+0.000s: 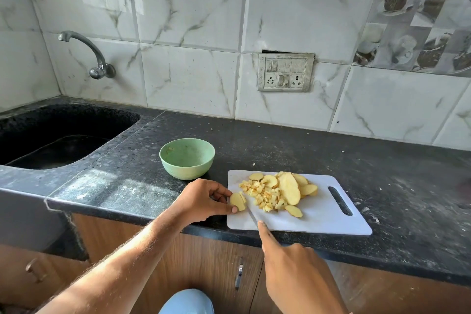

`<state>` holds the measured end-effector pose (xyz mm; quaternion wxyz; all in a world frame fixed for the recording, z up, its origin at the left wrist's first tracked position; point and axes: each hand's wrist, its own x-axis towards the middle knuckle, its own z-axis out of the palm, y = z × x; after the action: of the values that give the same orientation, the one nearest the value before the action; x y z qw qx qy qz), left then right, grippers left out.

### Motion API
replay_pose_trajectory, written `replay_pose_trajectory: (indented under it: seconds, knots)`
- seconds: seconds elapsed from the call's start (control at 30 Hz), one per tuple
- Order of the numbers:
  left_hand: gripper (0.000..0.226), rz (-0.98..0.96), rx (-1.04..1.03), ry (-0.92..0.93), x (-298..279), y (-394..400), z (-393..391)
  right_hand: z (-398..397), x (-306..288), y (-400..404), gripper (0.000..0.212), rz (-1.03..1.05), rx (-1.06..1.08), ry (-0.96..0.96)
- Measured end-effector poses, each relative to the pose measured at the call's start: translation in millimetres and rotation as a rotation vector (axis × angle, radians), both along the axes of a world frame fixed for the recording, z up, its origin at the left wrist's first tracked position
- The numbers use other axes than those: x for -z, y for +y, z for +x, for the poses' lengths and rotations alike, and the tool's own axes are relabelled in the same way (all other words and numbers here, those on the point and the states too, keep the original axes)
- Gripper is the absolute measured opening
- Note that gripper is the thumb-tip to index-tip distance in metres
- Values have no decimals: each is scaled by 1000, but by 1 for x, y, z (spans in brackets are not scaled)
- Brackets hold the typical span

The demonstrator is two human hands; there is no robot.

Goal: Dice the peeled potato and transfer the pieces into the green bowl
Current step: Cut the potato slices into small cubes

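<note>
While the left hand point(204, 199) pinches a small stack of potato slices point(237, 202) at the near left corner of the cutting board point(318, 216), the right hand point(293, 267) grips the knife handle with its forefinger stretched along the spine, and the blade point(252, 215) runs forward from that fingertip to meet the stack's right edge. The step in hand looks like cutting these slices into strips and then cubes. To do it well, the left fingertips should curl back from the blade's side, since the thumb lies just under the stack and close to the edge. Short, even cuts would match the diced heap point(262, 196) lying just right of the stack. Beyond that heap, further from both hands, whole slices point(290, 187) lean on one another, not yet diced. The green bowl point(187, 158) stands on the dark counter point(331, 150) just ahead of the left hand, apart from the board, with no cubes visible in it, so the transfer seems not yet begun. The stack is small and could slip, so firm downward pressure helps.
</note>
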<state>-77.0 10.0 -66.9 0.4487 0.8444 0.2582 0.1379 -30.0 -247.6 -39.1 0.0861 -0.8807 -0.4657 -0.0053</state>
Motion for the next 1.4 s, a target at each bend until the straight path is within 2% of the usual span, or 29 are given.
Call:
replay_pose_trajectory:
  seconds: [0.07, 0.2, 0.27, 0.33, 0.8, 1.17, 1.4]
  knots:
    - [38, -18, 10, 5, -1, 0, -1, 3, -2, 7, 70, 3, 21, 5]
    - [35, -46, 40, -2, -1, 4, -2, 3, 1, 19, 67, 80, -16, -184]
    - [33, -44, 41, -2, 0, 5, -2, 4, -2, 28, 62, 171, -47, -108]
    - [33, -43, 42, 1, 0, 5, -1, 7, -2, 36, 60, 126, -35, -60]
    - [24, -36, 51, 0, 3, 7, 0, 3, -3, 70, 70, -70, 2, -177]
    - [26, -28, 26, -1, 2, 5, 0, -1, 0, 44, 69, -78, -62, -101]
    - [28, -39, 12, 5, 1, 3, -1, -16, -12, 17, 75, -214, -39, 80]
